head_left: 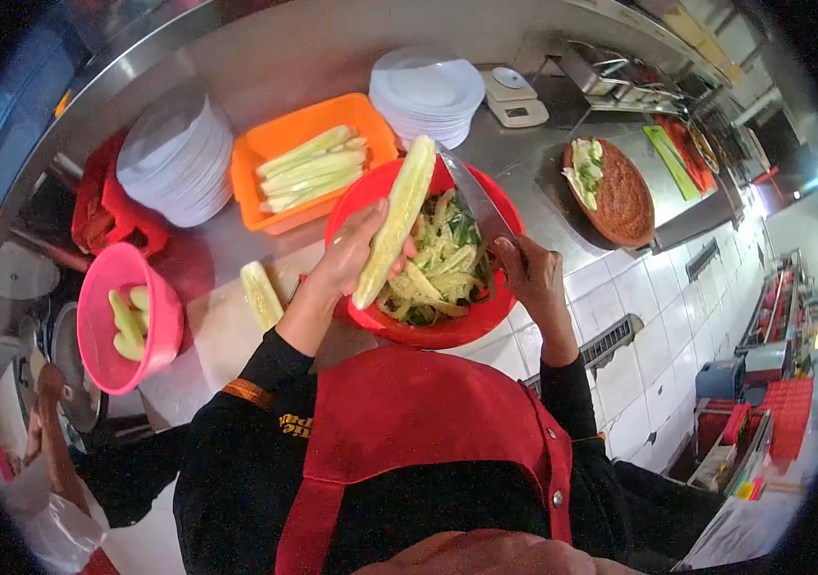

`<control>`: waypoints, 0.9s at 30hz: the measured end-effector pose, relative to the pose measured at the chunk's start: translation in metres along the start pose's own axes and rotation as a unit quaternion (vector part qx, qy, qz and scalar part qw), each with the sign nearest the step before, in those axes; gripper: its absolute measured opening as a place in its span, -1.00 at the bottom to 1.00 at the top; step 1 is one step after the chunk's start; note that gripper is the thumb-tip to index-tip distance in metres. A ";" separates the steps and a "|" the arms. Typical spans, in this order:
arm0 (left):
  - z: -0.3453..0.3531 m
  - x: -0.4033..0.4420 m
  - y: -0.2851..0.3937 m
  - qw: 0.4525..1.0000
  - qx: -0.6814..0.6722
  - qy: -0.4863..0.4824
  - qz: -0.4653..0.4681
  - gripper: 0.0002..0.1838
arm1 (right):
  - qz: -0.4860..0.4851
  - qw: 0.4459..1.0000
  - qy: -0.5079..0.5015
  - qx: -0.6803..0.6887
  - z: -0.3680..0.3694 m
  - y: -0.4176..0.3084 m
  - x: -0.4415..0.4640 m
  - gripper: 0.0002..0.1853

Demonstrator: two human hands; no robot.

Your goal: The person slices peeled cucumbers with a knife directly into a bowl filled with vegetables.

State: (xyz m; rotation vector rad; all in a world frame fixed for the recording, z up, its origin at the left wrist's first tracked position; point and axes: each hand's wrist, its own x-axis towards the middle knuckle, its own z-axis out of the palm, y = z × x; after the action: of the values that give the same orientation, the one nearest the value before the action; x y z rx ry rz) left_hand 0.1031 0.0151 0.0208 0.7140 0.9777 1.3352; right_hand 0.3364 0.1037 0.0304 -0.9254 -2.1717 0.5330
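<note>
My left hand (359,251) is closed around a peeled cucumber half (397,218), its seedy cut face turned up. It is tilted above a red bowl (462,333) of cucumber seed pulp and peelings (443,268). My right hand (535,278) grips a knife, handle mostly hidden; its broad blade (476,199) slants over the bowl, tip close to the cucumber's upper end. Another cucumber piece (261,295) lies on the pale cutting board (222,340). Peeled cucumbers (131,326) sit in a pink bowl (166,297). An orange basin (248,206) holds several cucumber halves (313,177).
White plates are stacked at the back left (165,172) and back centre (426,91), beside a kitchen scale (514,96). To the right are a brown stone mortar (631,196) with leaves and a green board (670,163). At far left appears another person's arm (59,450).
</note>
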 end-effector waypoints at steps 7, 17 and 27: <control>0.009 0.009 0.007 0.996 0.073 -0.057 -0.008 -0.55 | 0.046 0.997 -0.020 -0.054 -0.010 0.010 -0.002 -0.69; 0.010 0.010 0.013 0.995 0.080 -0.045 -0.027 -0.58 | 0.074 0.997 -0.034 -0.020 -0.014 0.006 -0.005 -0.72; 0.007 0.012 0.017 0.995 0.083 -0.054 -0.012 -0.59 | 0.053 0.997 -0.047 -0.014 -0.010 0.015 -0.010 -0.60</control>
State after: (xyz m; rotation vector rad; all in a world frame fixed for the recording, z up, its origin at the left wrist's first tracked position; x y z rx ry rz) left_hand 0.1012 0.0297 0.0364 0.8894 1.0157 1.1918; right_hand 0.3559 0.1077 0.0239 -1.0554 -2.2281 0.6094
